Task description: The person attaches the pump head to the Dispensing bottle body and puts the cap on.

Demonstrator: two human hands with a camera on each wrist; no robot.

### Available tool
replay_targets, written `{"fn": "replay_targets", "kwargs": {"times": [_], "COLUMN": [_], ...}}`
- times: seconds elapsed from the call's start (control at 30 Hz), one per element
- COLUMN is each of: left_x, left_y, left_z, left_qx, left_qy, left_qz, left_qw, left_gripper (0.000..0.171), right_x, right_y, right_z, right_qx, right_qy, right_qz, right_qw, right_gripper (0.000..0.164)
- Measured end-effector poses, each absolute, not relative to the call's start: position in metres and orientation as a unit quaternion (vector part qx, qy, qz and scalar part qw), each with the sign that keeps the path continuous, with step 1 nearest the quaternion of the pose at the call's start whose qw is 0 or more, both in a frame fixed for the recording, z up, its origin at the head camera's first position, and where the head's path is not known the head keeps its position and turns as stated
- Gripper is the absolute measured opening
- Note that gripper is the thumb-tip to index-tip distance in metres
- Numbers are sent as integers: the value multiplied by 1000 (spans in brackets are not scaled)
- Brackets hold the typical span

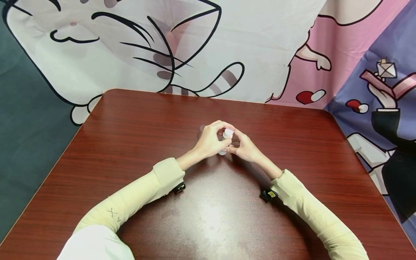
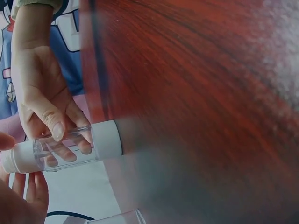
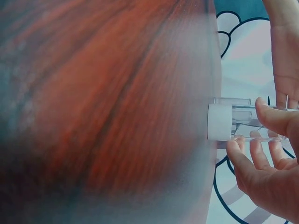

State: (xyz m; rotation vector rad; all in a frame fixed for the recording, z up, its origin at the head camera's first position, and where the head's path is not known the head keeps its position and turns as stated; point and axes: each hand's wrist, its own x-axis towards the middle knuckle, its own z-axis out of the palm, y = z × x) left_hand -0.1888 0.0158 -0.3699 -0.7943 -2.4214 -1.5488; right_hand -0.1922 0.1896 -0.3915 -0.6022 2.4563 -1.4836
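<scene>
From the head, a slim bottle (image 1: 225, 136) is upright between the hands, the left hand (image 1: 211, 140) pinching its white top (image 1: 229, 132), the right hand (image 1: 247, 148) gripping its side; a clear piece (image 1: 202, 128) sits behind the left hand. From the left wrist, its body (image 2: 83, 159) is see-through, its base (image 2: 107, 140) white. From the right wrist, the right hand curls round the body.

Head view: left hand (image 1: 212, 139) partly hides bottle (image 1: 228, 133), 2nd clear container (image 1: 202, 128).

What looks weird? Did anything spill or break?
Nothing stands out. The left hand and right hand hold the clear bottle roughly upright, with no visible spill or damage. The bright patch on the tabletop looks like reflected light, not a puddle.
</scene>
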Motion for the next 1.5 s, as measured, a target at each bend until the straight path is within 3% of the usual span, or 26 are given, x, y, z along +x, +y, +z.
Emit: {"fn": "replay_targets", "kwargs": {"times": [0.43, 0.83, 1.5], "left_x": [-187, -187, -189], "left_y": [20, 16, 12], "left_z": [-375, -369, -370], "left_qx": [-285, -214, -226], "left_qy": [-798, -828, -823], "left_qz": [-524, -503, -511], "left_qw": [87, 126, 106], "left_gripper": [33, 36, 28], "right_x": [-193, -193, -192], "right_y": [190, 189, 188], "right_z": [-393, -393, -393], "right_qx": [-215, -199, -189], "right_qy": [849, 853, 820], "right_qz": [-476, -476, -530], "right_qw": [83, 85, 103], "right_gripper": [57, 43, 49]}}
